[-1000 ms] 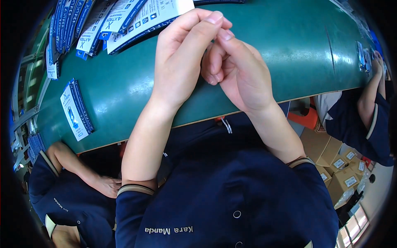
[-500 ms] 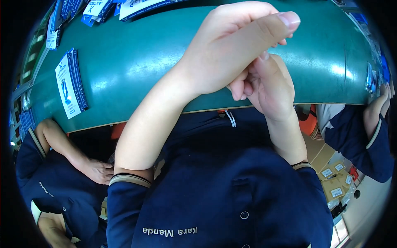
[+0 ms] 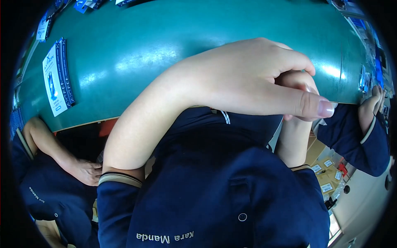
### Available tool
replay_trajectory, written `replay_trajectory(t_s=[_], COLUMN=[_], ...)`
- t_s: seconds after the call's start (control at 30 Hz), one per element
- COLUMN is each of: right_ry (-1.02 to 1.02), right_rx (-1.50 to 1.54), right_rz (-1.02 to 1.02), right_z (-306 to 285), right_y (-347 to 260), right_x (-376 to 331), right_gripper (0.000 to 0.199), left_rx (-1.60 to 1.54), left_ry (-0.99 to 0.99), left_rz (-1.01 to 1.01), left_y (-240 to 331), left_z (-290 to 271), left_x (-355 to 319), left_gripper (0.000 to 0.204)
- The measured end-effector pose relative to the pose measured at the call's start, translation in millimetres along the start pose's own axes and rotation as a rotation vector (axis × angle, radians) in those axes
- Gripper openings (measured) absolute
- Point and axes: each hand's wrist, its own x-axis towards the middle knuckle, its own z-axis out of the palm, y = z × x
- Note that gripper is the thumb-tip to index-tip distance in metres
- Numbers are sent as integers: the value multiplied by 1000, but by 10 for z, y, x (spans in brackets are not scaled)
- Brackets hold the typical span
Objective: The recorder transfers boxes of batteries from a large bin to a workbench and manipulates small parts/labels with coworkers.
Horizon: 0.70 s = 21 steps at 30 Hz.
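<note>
My left hand [image 3: 252, 78] reaches across in front of my body, with its back turned up and its thumb stretched out to the right. Its fingers bend over my right hand [image 3: 300, 77], which lies beneath and is mostly covered. Only a knuckled part of the right hand shows between the left thumb and forefinger; its fingers are hidden. Both hands are over the near edge of the green tabletop [image 3: 165, 45]. No tool or package is visible in either hand.
A small stack of flat white-and-blue packages [image 3: 53, 80] stands on the table at left, with more packages [image 3: 87, 5] along the far edge. A co-worker's hand [image 3: 87, 171] rests at left; another person's hand [image 3: 374, 99] is at right. Cardboard boxes [image 3: 326, 177] lie below right.
My left hand has come down and to the right, turning its back up and closing over my right hand. The right hand, open to view before, is now mostly covered. The whole view has shifted slightly.
</note>
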Motion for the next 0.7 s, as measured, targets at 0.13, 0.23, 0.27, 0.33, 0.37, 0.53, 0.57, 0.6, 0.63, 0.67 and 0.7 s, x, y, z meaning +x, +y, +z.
replay_trajectory(t_s=[0.13, 0.23, 0.27, 0.33, 0.37, 0.53, 0.57, 0.6, 0.63, 0.67, 0.7], right_ry=[-700, -609, -300, 25, 85, 356, 402, 299, 305, 160, 5], right_rx=[3, -433, -633, -836, -846, -861, -860, -812, -802, -1081, -1353], right_rz=[-23, 753, 845, 927, 938, 959, 954, 914, 918, 902, 873], right_z=[-288, -342, -239, -280, -265, -648, -648, -635, -488, -334, -176], right_y=[-153, -392, -360, -294, -132, 509, 525, 603, 626, 633, 677], right_x=[-114, -436, -518, -807, -851, -1286, -1335, -1365, -1296, -1232, -1196], right_gripper=[27, 29, 32, 35, 39, 62, 67, 84, 84, 88, 92], left_rx=[-90, -64, -34, -15, -2, -26, -26, -25, -29, -62, -93], left_ry=[69, 46, 6, -34, -27, 0, 0, -1, -10, -49, -88], left_rz=[23, -70, -99, -116, -102, -90, -115, -142, -149, -185, -222], left_y=[-57, 0, 11, 39, 40, 11, 32, 56, 72, 77, 70], left_z=[58, -64, -64, -65, -51, -29, -41, -53, -68, -97, -104], left_x=[41, -21, -16, -15, -20, 2, -21, -38, -49, -16, 2], left_gripper=[76, 81, 82, 83, 83, 78, 72, 66, 66, 52, 39])
